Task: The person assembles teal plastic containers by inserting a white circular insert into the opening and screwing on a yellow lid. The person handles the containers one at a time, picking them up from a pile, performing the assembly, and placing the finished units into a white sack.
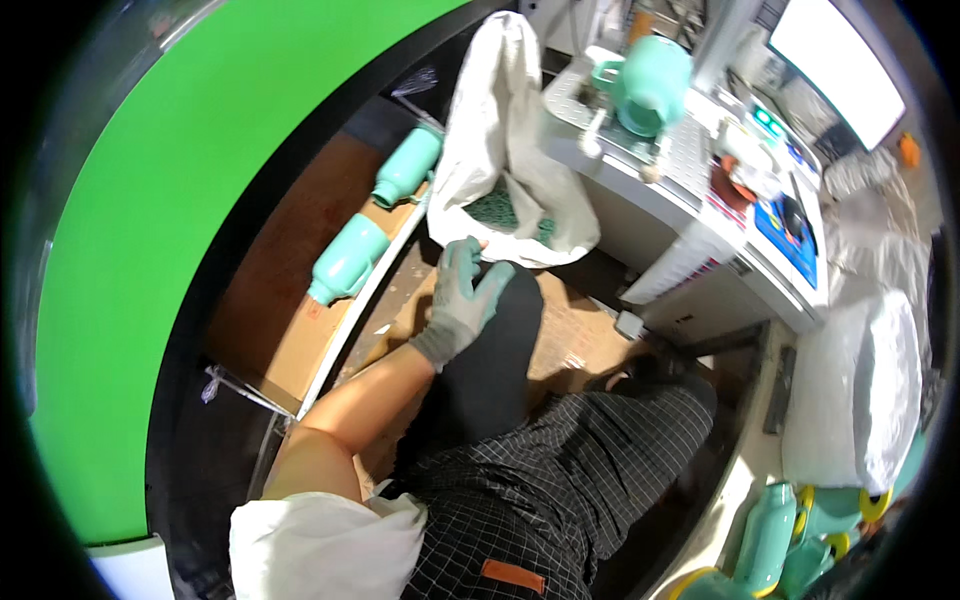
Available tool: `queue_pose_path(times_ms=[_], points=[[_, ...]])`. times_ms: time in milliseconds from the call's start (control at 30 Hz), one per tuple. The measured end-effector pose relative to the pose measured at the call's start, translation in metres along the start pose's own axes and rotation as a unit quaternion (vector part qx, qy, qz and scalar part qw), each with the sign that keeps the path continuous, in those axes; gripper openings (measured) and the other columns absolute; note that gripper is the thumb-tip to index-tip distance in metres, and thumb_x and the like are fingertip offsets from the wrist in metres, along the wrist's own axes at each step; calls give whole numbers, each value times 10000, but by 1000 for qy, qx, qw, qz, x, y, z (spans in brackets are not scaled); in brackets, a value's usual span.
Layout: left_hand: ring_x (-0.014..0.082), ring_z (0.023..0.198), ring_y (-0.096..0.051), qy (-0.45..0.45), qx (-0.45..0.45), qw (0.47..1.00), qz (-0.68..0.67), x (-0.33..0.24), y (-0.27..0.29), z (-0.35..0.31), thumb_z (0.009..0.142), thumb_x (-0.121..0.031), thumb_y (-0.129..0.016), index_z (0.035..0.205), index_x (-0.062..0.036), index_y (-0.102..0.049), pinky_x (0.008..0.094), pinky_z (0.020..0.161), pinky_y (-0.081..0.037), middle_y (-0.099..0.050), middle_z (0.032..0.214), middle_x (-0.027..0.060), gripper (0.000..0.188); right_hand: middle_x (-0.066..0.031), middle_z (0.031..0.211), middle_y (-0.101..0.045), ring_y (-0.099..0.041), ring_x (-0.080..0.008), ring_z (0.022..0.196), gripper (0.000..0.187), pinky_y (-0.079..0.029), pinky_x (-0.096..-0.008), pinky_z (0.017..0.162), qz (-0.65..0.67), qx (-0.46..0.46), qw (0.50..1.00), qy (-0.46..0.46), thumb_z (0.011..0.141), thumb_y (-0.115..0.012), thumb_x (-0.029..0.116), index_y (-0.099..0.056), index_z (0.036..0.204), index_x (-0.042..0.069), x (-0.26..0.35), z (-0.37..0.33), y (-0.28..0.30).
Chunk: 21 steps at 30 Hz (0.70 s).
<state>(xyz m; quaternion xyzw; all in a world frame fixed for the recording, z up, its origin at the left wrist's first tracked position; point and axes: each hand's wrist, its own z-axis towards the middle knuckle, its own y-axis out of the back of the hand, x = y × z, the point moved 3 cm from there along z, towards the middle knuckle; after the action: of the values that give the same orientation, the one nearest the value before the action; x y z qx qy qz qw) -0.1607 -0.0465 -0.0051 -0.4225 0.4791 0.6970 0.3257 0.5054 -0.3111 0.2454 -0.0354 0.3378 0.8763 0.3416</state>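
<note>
Gloved left hand (460, 305) mid-frame, above or resting on the dark knee (515, 320); contact cannot be told. Fingers (460, 262) loosely bent, thumb spread well off to the right, nothing seen between them. Right hand out of frame; its state cannot be told.

Nearest thing: white sack (478, 150), upper centre, mouth gaping, lower rim just beyond the fingertips. Whether they touch it is unclear. Green granules (495, 210) show inside, low in the opening.

Handling, as judged: sack cloth soft and limp, likely to fold under a grip; weight probably sits in the granules, depth unseen. Best hold: a bunched fistful of rim, or both sides of the mouth, kept upright against spilling. Granules look loose, apt to slip through the fingers; a cupped palm should suit better than a pinch.

About it: two teal jugs (350, 255) (410, 165) lying on a brown shelf (290, 365), left of centre; another teal jug (652, 85) on the worktop (690, 150), upper right.
</note>
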Motion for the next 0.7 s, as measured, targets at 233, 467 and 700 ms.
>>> queue_pose_path(times_ms=[233, 467, 700], points=[[415, 1191, -525, 160, -62, 914, 368, 216, 99, 34, 856, -547, -707, 1280, -18, -589, 500, 1011, -439, -591, 1215, 216, 688, -163, 1349, -623, -555, -370, 1265, 403, -482, -525, 1084, 188, 41, 937, 292, 943, -705, 242, -644, 1313, 95, 275, -78, -22], [496, 1262, -495, 186, 100, 869, 447, 265, 139, 13, 802, -417, -787, 1514, -174, -445, 553, 1083, -392, -572, 1294, 267, 826, -170, 1320, -575, -500, -405, 1233, 615, -385, -556, 1108, 368, 208, 862, 281, 794, -786, 284, -614, 1344, 68, 385, -85, 29], [461, 1280, -438, 130, -51, 916, 376, 210, 159, 20, 783, -129, -759, 1376, -96, -568, 541, 1123, -303, -561, 1362, 241, 624, -103, 1188, -624, -569, -331, 1123, 533, -427, -496, 1021, 524, 155, 806, 229, 796, -830, 260, -633, 1260, 88, 416, -86, 56]])
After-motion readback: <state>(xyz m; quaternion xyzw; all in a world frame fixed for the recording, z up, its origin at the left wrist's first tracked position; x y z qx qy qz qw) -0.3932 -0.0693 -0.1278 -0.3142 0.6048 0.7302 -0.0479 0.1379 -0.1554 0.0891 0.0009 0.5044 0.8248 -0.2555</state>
